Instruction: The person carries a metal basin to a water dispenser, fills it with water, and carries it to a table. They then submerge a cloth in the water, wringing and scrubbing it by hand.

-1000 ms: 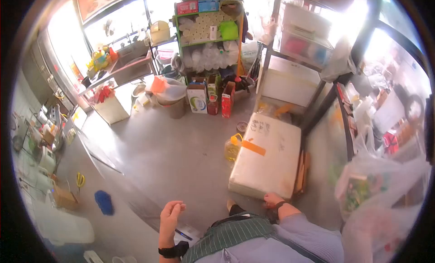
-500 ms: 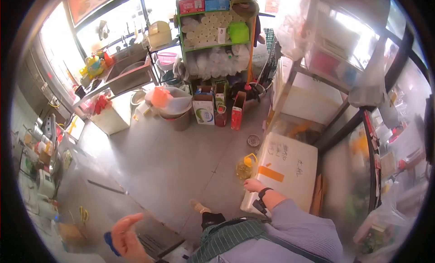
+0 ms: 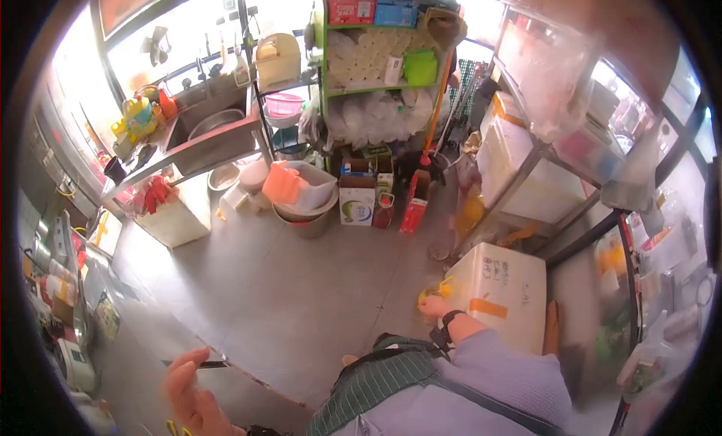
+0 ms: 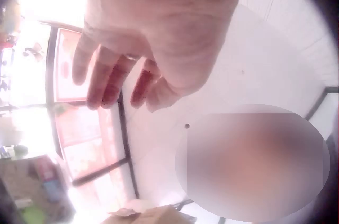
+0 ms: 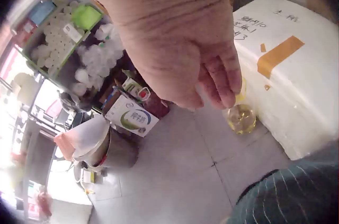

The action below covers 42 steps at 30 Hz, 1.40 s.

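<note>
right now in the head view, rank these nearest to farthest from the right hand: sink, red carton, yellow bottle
From the right hand:
1. Yellow bottle, right by the hand, beside the foam box.
2. Red carton, on the floor ahead.
3. Sink, farthest, off to the left.

A clear bottle (image 5: 242, 121) is seen upright on the grey floor (image 5: 175, 147), placed just beside the white foam box (image 5: 299, 83). Golden-yellow liquid is contained in its lower part, and a bright yellow top (image 3: 445, 288) is carried above. It is partly hidden by the right hand (image 5: 177, 44); whether it is touched cannot be told.
</note>
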Each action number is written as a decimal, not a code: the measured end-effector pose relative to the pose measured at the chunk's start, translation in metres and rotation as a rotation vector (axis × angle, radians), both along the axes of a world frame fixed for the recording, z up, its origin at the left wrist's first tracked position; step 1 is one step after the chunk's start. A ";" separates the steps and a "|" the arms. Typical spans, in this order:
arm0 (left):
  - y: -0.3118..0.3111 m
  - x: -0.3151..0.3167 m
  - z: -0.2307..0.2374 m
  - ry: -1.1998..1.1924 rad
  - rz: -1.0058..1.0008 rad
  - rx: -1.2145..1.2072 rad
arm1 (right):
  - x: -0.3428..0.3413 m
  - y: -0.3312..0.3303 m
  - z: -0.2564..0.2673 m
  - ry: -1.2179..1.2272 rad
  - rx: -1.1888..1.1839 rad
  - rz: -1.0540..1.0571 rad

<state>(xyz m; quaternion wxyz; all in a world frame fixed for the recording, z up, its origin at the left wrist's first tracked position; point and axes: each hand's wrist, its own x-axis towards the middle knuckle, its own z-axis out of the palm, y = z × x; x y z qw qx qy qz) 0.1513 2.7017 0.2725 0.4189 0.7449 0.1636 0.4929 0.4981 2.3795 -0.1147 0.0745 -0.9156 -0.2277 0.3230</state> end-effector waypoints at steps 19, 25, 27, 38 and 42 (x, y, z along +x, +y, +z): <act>0.320 -0.016 -0.262 1.306 0.442 -0.175 | 0.151 0.472 -0.025 0.125 0.124 0.142; 0.347 -0.007 -0.290 1.172 0.475 -0.747 | 0.183 0.674 0.009 0.441 0.516 0.132; 0.378 -0.012 -0.320 1.214 0.443 -0.707 | 0.190 0.728 0.024 0.473 0.545 0.152; 0.697 0.083 -0.329 1.203 0.298 -0.415 | 0.260 0.901 0.129 0.389 0.709 -0.142; 0.786 0.148 -0.271 1.201 0.253 -0.222 | 0.291 0.942 0.154 0.255 0.774 -0.241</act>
